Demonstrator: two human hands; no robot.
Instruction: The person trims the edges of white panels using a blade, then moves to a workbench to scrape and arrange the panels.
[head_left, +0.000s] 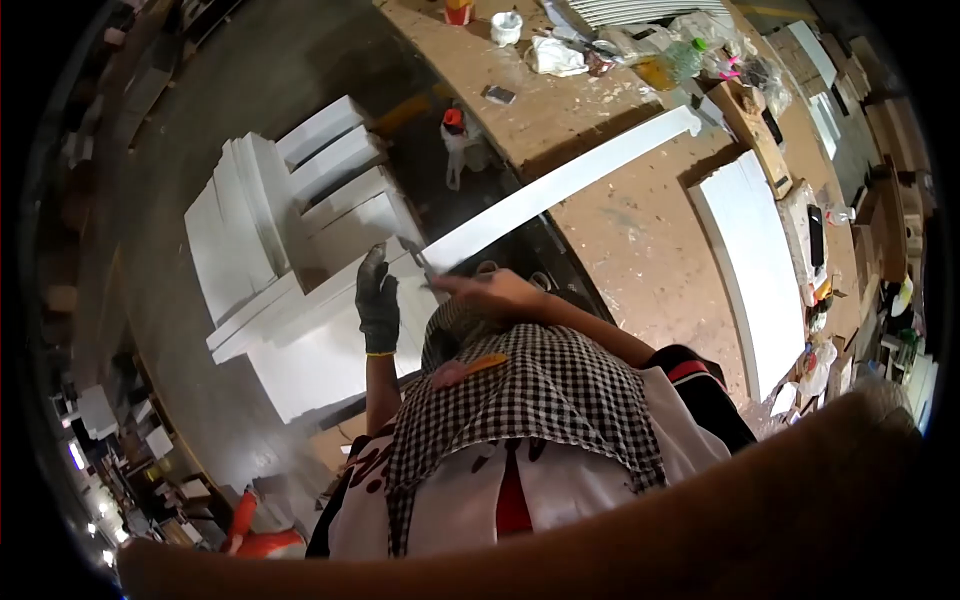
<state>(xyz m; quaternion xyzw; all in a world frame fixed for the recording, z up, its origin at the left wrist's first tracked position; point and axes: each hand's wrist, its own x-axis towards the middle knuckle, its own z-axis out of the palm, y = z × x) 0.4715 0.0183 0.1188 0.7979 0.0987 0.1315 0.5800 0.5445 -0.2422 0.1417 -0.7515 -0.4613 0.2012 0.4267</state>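
A long white board [560,188] lies aslant, its far end on the workbench and its near end sticking out past the bench edge towards me. At that near end is my right hand [495,296], bare, with its fingers closed around a thin grey blade-like tool [428,270]; its exact kind is too small to tell. My left hand [377,302], in a dark grey glove, is held up just left of the board end, fingers stretched out and holding nothing visible. Close behind the glove are stacked white boards [325,335].
More white panels [235,215] stand stacked on the left. The brown workbench [640,250] carries a wide white panel [755,270], a white cup [506,28], a green-capped bottle [682,62] and a wooden block [752,135]. An orange-topped item [453,122] sits beyond the board.
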